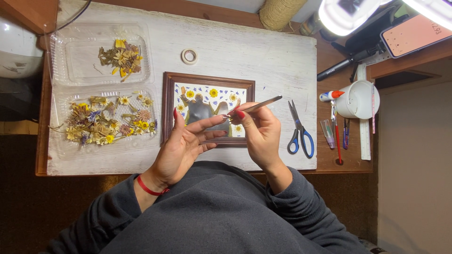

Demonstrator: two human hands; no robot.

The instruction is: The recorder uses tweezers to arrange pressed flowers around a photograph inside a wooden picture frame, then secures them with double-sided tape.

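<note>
The white board [263,56] had bare space up top, while mid-frame the right hand [261,134] pinched tweezers [256,106] over the wooden frame [168,108], left hand [181,148] loose, fingers spread, holding nothing.

two trays [66,56], one frame [167,108], one scissors [299,129]

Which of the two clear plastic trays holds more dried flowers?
The nearer tray, left of the wooden frame, holds the larger spread; the farther tray has only a small cluster.
</note>
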